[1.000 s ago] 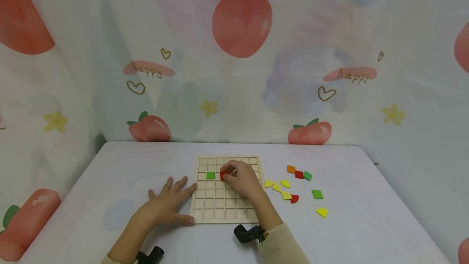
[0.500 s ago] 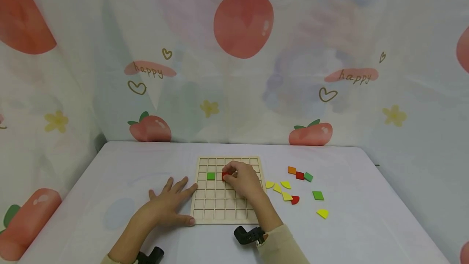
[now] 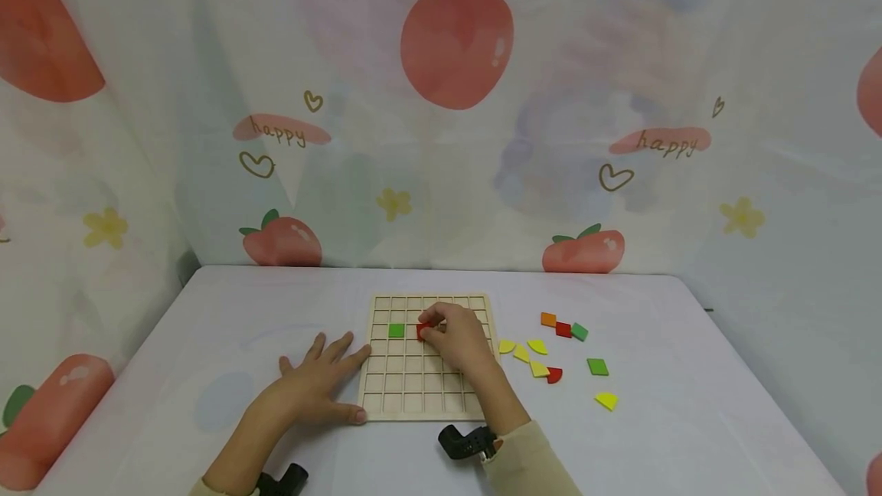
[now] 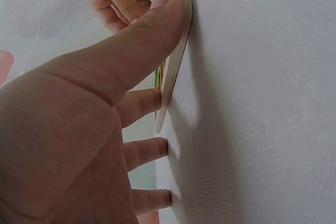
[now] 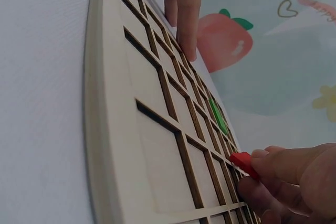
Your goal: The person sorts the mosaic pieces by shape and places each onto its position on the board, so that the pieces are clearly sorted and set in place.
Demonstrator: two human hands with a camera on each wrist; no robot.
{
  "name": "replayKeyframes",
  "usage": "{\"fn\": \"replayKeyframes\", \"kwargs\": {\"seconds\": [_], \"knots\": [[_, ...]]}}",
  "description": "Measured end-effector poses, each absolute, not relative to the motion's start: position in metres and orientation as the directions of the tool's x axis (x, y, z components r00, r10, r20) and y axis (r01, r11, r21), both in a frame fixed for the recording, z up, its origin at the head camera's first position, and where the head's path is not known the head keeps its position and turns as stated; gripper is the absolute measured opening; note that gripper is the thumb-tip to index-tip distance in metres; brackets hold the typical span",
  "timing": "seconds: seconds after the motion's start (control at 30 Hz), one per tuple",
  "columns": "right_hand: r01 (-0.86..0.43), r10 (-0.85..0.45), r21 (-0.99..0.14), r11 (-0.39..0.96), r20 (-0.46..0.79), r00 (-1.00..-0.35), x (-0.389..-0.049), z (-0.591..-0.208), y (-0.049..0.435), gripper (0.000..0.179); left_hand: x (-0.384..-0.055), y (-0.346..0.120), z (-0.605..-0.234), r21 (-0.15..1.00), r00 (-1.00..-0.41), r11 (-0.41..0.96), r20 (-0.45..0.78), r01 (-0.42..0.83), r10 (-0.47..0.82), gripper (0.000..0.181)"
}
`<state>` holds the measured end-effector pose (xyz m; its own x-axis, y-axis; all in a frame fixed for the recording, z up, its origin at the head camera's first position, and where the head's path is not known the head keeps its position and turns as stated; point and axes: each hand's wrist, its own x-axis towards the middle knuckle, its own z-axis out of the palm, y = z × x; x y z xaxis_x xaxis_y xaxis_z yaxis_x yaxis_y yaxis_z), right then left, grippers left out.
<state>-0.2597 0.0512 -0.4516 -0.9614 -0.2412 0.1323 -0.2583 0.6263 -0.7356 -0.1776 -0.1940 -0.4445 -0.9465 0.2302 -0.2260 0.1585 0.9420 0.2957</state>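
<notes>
A light wooden board [image 3: 413, 402] with a grid of square recesses lies on the table. One green square tile [image 3: 396, 331] sits in a cell toward its upper left. Above the grid, right of that tile, my right hand [image 3: 455, 335] pinches a red tile [image 5: 244, 164] between thumb and fingers; the right wrist view shows it tilted close over the cells. My left hand [image 3: 313, 385] is spread flat at the board's left side, its thumb [image 4: 167, 11] on the near left corner and a finger touching the left edge. Its other fingertips rest on the table.
Right of the board lie loose tiles: an orange square [image 3: 547, 319], a red square [image 3: 563, 329], green pieces [image 3: 597, 366], several yellow pieces [image 3: 537, 346] and a red rounded piece [image 3: 554, 375]. A fruit-print cloth [image 3: 441, 174] hangs behind the white table [image 3: 689, 419].
Hardly anything differs. The right hand stays over the same part of the grid with the red tile, its fingers shifting very slightly. The left hand has not moved.
</notes>
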Motion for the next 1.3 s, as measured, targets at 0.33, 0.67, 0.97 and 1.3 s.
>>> {"fn": "replayKeyframes", "kwargs": {"seconds": [0.33, 0.67, 0.97, 1.3], "knots": [[-0.235, -0.254, -0.782, 0.577, 0.102, -0.962, -0.2595, -0.4518, 0.0530, 0.017, -0.1772, -0.1937, -0.4439, 0.300, -0.948, 0.940, -0.219, 0.161, 0.232, 0.102], [-0.221, -0.235, -0.770, 0.599, 0.095, -0.967, -0.2588, -0.4521, 0.0522, 0.026, -0.1776, -0.1924, -0.4440, 0.299, -0.948, 0.942, -0.225, 0.154, 0.227, 0.101], [-0.234, -0.235, -0.733, 0.639, 0.103, -0.966, -0.2569, -0.4515, 0.0466, 0.018, -0.1776, -0.1925, -0.4428, 0.293, -0.948, 0.943, -0.225, 0.155, 0.225, 0.102], [-0.295, -0.325, -0.674, 0.678, 0.086, -0.942, -0.2526, -0.4474, 0.0445, 0.025, -0.1765, -0.1940, -0.4431, 0.298, -0.948, 0.941, -0.216, 0.163, 0.233, 0.101]]}}
